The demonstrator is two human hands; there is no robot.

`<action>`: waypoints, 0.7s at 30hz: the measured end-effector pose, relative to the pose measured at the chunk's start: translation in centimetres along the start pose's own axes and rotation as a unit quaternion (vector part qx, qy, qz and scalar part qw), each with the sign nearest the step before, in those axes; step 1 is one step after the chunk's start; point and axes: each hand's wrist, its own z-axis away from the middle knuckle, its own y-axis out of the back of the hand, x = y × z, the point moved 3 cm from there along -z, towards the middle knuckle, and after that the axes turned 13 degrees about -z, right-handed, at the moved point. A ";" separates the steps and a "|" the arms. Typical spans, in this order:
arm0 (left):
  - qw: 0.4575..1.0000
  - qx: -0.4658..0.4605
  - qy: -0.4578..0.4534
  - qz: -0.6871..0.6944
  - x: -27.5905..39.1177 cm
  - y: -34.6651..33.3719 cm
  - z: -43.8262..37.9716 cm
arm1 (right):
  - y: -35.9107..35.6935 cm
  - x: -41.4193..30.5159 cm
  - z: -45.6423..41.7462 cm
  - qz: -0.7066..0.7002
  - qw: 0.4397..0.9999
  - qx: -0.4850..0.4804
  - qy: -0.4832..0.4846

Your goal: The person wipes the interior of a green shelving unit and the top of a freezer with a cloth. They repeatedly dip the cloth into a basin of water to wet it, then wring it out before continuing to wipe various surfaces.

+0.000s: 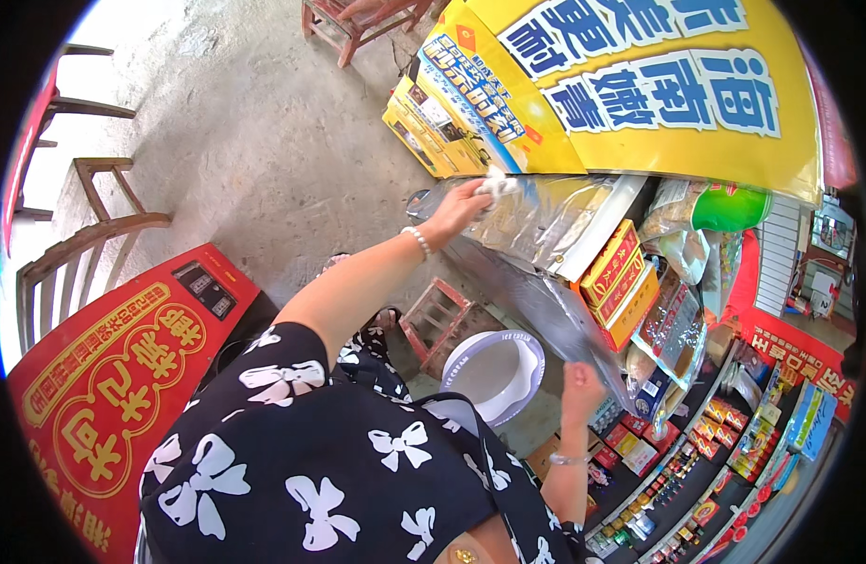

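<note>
My left hand, with a pearl bracelet at the wrist, grips a crumpled white cloth or tissue. It is over the clear plastic-covered top of a display case, close to a yellow printed board. Farther right and lower, my right hand, with a bangle, is blurred beside the case's grey, shiny side. Its fingers look curled, but whether they hold anything cannot be told. Between my body and the case is a white bin with a lilac rim bearing writing.
A small worn red-framed wooden stool stands by the bin. Yellow and orange cartons and bagged goods lie beyond the case. Stepped shelves of small packets curve along the right. A red printed panel and wooden chairs are at the left.
</note>
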 end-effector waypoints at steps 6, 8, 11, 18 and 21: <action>0.973 -0.051 -0.024 -0.226 -5.8 -2.8 -5.0 | -2.7 2.7 7.3 0.006 0.993 -0.112 -0.032; 0.974 -0.038 -0.026 -0.222 -5.4 -2.3 -4.5 | -3.3 4.4 9.5 -0.011 0.989 -0.124 -0.084; 0.894 0.046 -0.098 -0.435 -10.7 0.7 -6.8 | -3.9 5.7 10.0 -0.003 0.981 -0.162 -0.107; 0.912 0.223 0.204 -0.279 -23.7 8.6 -2.4 | -4.1 7.3 11.3 -0.059 0.978 -0.140 -0.142; 0.929 0.271 0.241 -0.071 -27.1 7.4 -1.7 | -4.4 7.6 11.8 -0.040 0.974 -0.159 -0.159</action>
